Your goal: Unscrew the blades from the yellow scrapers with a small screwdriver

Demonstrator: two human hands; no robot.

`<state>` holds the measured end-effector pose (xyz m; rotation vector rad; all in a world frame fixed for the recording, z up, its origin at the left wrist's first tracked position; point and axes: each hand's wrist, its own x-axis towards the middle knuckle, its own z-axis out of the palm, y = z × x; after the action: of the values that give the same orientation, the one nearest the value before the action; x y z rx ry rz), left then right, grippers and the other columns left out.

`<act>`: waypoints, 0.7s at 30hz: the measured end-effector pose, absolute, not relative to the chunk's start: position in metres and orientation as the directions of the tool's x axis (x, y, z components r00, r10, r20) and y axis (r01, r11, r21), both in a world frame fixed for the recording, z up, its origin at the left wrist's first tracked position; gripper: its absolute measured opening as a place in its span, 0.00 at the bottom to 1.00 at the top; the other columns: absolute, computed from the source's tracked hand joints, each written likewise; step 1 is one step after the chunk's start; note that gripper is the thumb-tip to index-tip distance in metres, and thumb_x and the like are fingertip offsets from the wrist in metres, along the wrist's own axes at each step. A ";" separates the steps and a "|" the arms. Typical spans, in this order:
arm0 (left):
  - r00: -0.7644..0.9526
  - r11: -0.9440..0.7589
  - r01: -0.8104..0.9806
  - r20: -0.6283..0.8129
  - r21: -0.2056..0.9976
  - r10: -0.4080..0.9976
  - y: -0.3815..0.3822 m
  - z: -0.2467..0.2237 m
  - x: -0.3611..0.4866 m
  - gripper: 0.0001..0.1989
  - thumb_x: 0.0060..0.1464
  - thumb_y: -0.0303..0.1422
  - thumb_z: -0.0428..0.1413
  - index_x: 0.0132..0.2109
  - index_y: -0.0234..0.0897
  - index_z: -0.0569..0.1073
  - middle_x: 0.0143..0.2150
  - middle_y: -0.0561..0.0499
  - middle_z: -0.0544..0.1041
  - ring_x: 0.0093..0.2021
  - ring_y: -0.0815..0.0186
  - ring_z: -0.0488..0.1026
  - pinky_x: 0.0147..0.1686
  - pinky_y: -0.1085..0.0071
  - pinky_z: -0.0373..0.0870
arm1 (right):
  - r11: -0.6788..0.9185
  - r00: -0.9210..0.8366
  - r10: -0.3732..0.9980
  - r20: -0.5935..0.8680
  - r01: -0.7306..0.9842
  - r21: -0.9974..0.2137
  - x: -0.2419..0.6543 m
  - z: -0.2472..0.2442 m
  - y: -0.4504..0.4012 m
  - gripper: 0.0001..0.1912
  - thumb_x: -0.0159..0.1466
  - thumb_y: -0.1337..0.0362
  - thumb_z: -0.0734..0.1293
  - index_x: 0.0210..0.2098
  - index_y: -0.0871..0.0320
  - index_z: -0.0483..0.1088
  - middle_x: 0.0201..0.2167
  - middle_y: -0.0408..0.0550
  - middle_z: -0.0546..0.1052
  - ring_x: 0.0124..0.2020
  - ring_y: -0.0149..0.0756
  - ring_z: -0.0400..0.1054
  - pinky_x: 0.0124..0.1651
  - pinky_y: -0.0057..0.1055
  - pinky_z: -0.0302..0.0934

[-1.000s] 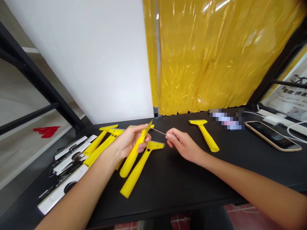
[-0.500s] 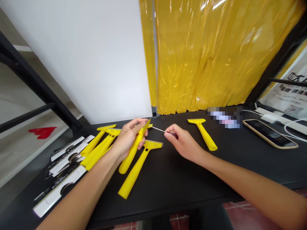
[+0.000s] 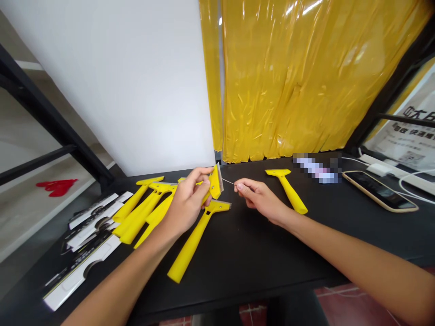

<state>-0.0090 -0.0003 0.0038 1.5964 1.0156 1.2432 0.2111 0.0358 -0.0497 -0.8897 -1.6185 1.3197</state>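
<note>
My left hand (image 3: pixel 192 194) is closed around a yellow scraper (image 3: pixel 215 182), its blade end facing right and a screw showing on the head. In my right hand (image 3: pixel 260 197) is a screwdriver (image 3: pixel 229 182); only its thin metal shaft shows, pointing left toward the scraper's head, and its grip is hidden by my fingers. Whether the tip touches the screw I cannot tell. Just below my left hand lies another yellow scraper (image 3: pixel 192 244). Several more scrapers (image 3: pixel 136 210) lie side by side to the left, partly behind my left forearm. One scraper (image 3: pixel 288 190) rests apart, beyond my right hand.
White and black cardboard packages (image 3: pixel 81 271) lie at the left of the black table (image 3: pixel 244 258). A phone (image 3: pixel 379 190), white cables and a power strip (image 3: pixel 401 176) are at the right. Behind stand a white panel (image 3: pixel 136 90) and a yellow plastic curtain (image 3: pixel 272 90).
My left hand has turned the scraper so that its flat head now shows and its handle is hidden. My right hand stays close by with the screwdriver.
</note>
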 end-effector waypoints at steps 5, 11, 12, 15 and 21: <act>0.186 -0.292 0.001 0.286 0.957 0.940 0.003 0.007 -0.011 0.14 0.61 0.37 0.57 0.52 0.37 0.74 0.32 0.52 0.72 0.21 0.72 0.66 0.22 0.72 0.62 | -0.049 -0.564 0.821 0.086 -0.220 -0.974 0.213 -0.047 0.036 0.17 0.69 0.49 0.66 0.35 0.58 0.68 0.21 0.33 0.52 0.21 0.24 0.40 0.22 0.25 0.37; 0.211 -0.251 -0.020 0.249 0.968 0.945 0.011 0.007 -0.016 0.18 0.61 0.35 0.56 0.55 0.32 0.76 0.31 0.50 0.74 0.21 0.71 0.66 0.23 0.70 0.61 | -0.318 -0.677 0.734 -0.050 -0.278 -0.906 0.213 -0.039 0.031 0.16 0.70 0.51 0.65 0.33 0.57 0.65 0.20 0.32 0.46 0.20 0.25 0.33 0.19 0.25 0.32; 0.216 -0.244 -0.019 0.242 0.970 0.946 0.011 0.007 -0.016 0.20 0.60 0.34 0.55 0.57 0.31 0.75 0.32 0.50 0.75 0.22 0.71 0.67 0.25 0.70 0.62 | -0.303 -0.664 0.746 -0.056 -0.264 -0.916 0.213 -0.039 0.031 0.17 0.70 0.50 0.64 0.34 0.57 0.65 0.20 0.32 0.46 0.20 0.25 0.33 0.19 0.25 0.32; 0.239 -0.238 -0.004 0.232 0.971 0.943 0.009 0.009 -0.016 0.28 0.56 0.30 0.54 0.63 0.29 0.71 0.38 0.48 0.76 0.26 0.70 0.68 0.29 0.69 0.65 | -0.103 -0.536 0.844 0.003 -0.169 -0.980 0.210 -0.038 0.031 0.17 0.70 0.47 0.64 0.37 0.56 0.66 0.21 0.33 0.50 0.20 0.25 0.37 0.20 0.25 0.35; 0.153 -0.334 0.463 0.297 0.821 0.943 0.008 0.010 -0.012 0.32 0.55 0.38 0.61 0.66 0.35 0.70 0.46 0.47 0.81 0.34 0.64 0.73 0.34 0.69 0.70 | 0.564 -0.321 0.822 0.470 0.352 -0.747 0.212 -0.036 0.026 0.11 0.72 0.55 0.61 0.42 0.55 0.69 0.28 0.40 0.69 0.28 0.29 0.60 0.33 0.28 0.54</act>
<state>-0.0121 0.0082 0.0101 1.8765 1.3362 1.1115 0.2115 0.0256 -0.0361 -0.9506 -1.9069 0.6644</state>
